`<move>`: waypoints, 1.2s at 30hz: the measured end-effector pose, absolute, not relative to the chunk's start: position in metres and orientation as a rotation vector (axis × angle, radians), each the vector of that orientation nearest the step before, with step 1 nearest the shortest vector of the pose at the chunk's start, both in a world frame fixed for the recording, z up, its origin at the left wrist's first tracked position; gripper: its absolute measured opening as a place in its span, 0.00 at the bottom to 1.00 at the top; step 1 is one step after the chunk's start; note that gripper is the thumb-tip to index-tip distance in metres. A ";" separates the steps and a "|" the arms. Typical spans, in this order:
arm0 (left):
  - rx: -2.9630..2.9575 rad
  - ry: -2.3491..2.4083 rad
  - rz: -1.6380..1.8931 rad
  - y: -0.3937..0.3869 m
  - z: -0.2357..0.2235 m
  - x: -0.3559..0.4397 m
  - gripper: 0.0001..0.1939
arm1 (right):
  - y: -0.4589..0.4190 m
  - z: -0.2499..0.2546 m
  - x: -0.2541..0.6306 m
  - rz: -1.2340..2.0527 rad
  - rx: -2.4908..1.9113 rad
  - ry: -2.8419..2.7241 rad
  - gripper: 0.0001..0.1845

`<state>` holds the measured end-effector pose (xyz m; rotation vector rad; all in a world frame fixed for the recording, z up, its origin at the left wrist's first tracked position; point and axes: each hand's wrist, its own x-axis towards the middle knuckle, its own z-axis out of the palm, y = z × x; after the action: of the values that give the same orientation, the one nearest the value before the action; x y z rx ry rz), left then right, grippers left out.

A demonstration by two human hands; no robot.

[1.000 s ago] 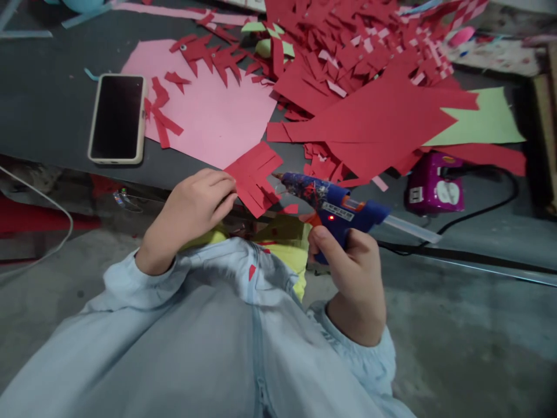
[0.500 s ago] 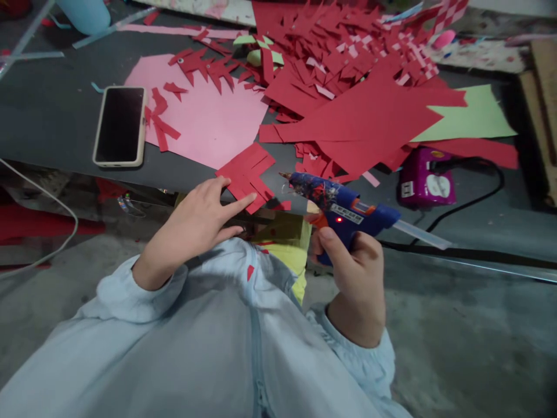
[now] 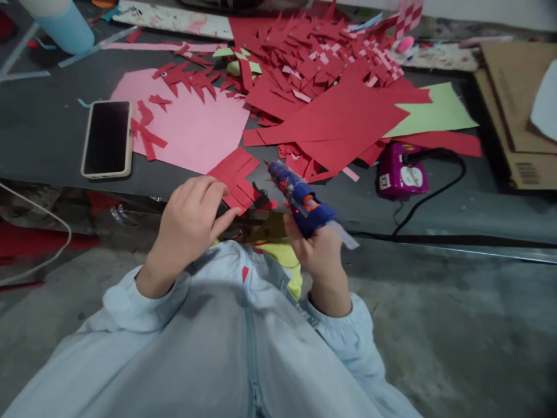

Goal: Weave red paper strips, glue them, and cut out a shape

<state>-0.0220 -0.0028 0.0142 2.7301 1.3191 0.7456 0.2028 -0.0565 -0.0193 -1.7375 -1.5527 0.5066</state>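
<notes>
My right hand (image 3: 321, 251) is wrapped round the grip of a blue glue gun (image 3: 299, 197), its nozzle pointing up-left toward a red cut-paper piece (image 3: 235, 176) at the near edge of the dark table (image 3: 47, 139). A clear glue stick juts from the gun's back. My left hand (image 3: 190, 220) rests by the red piece, fingers curled, fingertips touching its lower edge.
A phone (image 3: 107, 139) lies left on the table beside a pink sheet (image 3: 195, 128). A heap of red paper strips and sheets (image 3: 331, 98) fills the middle. A purple socket block (image 3: 400, 176) with a black cord sits right; cardboard (image 3: 513, 104) lies far right. A blue cylinder (image 3: 58, 23) stands at the back left.
My right hand has turned the glue gun and swung it left, nearer the red piece. My left hand's fingers, spread half a second ago, have curled in at the piece's edge.
</notes>
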 end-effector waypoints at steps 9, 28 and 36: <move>2.329 0.937 1.237 -0.051 0.030 0.024 0.18 | -0.064 -0.036 0.190 0.341 -1.630 -1.752 0.18; 2.337 0.853 1.318 -0.059 0.027 0.026 0.24 | -0.058 -0.048 0.191 -0.184 -1.188 -1.795 0.21; 2.397 0.876 1.320 -0.066 0.028 0.030 0.19 | -0.063 -0.045 0.192 -0.189 -1.192 -1.822 0.22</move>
<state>0.0297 -0.0659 0.0280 2.3967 0.8761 1.3198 0.1923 -0.0625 -0.0450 -1.1922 -1.8216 -0.1886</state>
